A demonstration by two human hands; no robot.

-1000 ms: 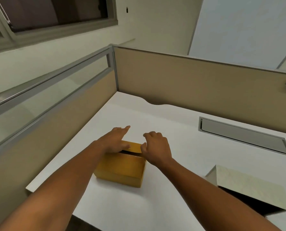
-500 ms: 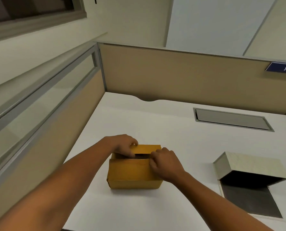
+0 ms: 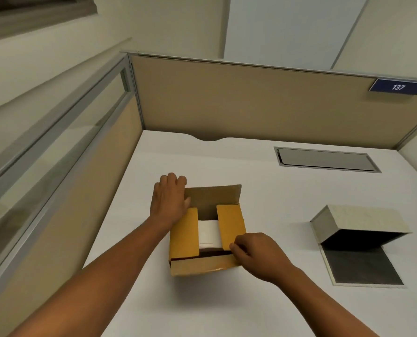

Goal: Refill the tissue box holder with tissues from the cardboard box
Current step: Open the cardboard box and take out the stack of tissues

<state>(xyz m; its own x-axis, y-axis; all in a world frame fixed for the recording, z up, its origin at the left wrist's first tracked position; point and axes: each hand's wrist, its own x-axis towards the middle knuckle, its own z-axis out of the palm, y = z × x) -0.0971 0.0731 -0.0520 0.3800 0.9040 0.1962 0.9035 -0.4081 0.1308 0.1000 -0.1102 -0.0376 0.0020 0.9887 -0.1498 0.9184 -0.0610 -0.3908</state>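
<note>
1. Two bare hands are on the cardboard box (image 3: 202, 239), which sits on the white desk (image 3: 275, 190).
2. The left hand (image 3: 169, 203) lies flat and spread wide against the back flap.
3. The right hand (image 3: 256, 254) pinches the front flap.
4. White tissues (image 3: 208, 233) show between the two side flaps.
5. The tissue box holder (image 3: 358, 239) sits open, off to the right, apart from the box.

Mustard-yellow cardboard box (image 3: 230, 226), white tissues (image 3: 208, 233), white desk (image 3: 263, 300), beige speckled holder (image 3: 358, 218), navy sign (image 3: 397, 87)
</note>
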